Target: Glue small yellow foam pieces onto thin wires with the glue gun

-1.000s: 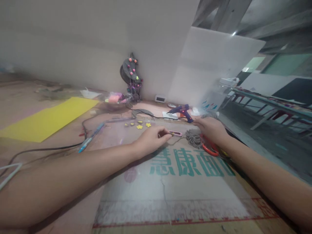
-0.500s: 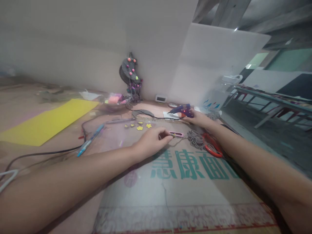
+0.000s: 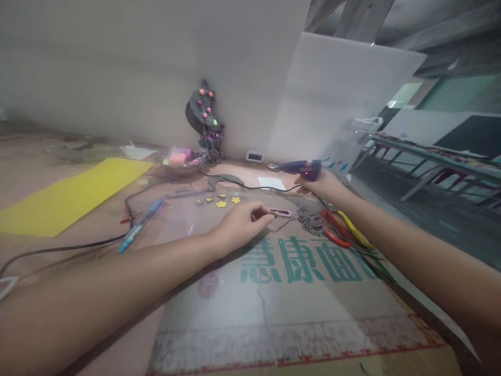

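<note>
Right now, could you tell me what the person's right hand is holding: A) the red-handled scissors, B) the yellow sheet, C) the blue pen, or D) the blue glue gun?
D: the right hand grips the blue glue gun, lifted off the table.

The glue gun (image 3: pixel 303 168) looked like glossy blue plastic. The printed sheet (image 3: pixel 289 297) was matt, creased cardboard, and the yellow sheet (image 3: pixel 66 196) looked like smooth paper.
</note>
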{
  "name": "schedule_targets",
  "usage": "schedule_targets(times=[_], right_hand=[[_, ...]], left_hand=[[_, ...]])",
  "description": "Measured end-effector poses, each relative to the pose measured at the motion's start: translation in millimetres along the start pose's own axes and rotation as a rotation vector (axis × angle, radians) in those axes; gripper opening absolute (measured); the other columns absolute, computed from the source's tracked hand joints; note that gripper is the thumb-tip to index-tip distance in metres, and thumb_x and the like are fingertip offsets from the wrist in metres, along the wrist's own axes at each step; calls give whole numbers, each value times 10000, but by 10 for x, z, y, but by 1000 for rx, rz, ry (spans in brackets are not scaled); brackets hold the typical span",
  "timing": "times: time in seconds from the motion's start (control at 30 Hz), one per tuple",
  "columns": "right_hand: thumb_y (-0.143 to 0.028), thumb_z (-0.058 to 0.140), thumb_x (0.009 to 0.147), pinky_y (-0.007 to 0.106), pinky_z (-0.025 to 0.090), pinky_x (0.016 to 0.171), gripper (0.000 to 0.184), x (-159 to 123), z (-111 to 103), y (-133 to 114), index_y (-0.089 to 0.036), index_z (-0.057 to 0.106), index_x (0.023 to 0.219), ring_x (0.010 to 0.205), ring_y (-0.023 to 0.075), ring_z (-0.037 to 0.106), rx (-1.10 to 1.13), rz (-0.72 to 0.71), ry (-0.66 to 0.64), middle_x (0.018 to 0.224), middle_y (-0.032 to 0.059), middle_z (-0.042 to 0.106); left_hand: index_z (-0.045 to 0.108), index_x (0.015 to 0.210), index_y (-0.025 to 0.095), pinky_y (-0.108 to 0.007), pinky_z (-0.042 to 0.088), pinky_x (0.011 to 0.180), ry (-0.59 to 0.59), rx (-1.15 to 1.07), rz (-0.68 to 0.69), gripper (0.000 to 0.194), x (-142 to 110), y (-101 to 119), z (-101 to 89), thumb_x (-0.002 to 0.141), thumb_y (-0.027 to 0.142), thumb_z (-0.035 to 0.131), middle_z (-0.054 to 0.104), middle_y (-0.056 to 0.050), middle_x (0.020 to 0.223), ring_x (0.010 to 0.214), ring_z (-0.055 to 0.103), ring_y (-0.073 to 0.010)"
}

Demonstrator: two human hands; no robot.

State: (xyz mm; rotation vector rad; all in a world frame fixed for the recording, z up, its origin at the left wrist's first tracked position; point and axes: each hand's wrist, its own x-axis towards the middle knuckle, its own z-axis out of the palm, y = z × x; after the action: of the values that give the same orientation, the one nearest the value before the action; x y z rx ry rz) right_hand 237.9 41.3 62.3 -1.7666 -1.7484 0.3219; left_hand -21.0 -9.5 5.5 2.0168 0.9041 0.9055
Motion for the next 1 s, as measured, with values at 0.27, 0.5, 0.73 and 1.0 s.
schedule_targets(times=[0.27, 0.5, 0.73, 1.0], right_hand=[[-372, 602, 856, 338, 548, 744, 184, -869, -38, -88, -214, 683, 904, 733, 195, 691, 189, -240, 150, 822, 45, 728], [-445, 637, 804, 373, 546, 767, 193, -1146, 121, -10, -261, 643, 862, 835, 250, 684, -83, -232, 230, 857, 35, 708], [-442, 614, 840, 378, 547, 815, 246, -1132, 181, 103, -239, 678, 963, 891, 246, 688, 97, -247, -13, 971, 47, 729], [-391, 664, 792, 344, 541, 698, 130, -1182, 148, -11, -271, 682, 838, 808, 241, 693, -29, -212, -9, 870, 19, 740]], left_hand=[[645, 852, 168, -267, 431, 659, 46, 7, -1, 208, 24, 11, -19, 861, 362, 571, 680, -20, 819, 728, 589, -152], [647, 852, 161, -269, 425, 678, 57, 32, -29, 186, 17, 36, -31, 869, 330, 573, 681, -25, 838, 752, 587, -149], [648, 852, 153, -258, 434, 662, 66, 46, -37, 182, 25, 52, -32, 865, 317, 573, 685, -39, 845, 753, 591, -148], [639, 834, 152, -259, 427, 679, 90, 75, -65, 171, 6, 105, -49, 870, 306, 574, 677, -26, 829, 746, 583, -142]])
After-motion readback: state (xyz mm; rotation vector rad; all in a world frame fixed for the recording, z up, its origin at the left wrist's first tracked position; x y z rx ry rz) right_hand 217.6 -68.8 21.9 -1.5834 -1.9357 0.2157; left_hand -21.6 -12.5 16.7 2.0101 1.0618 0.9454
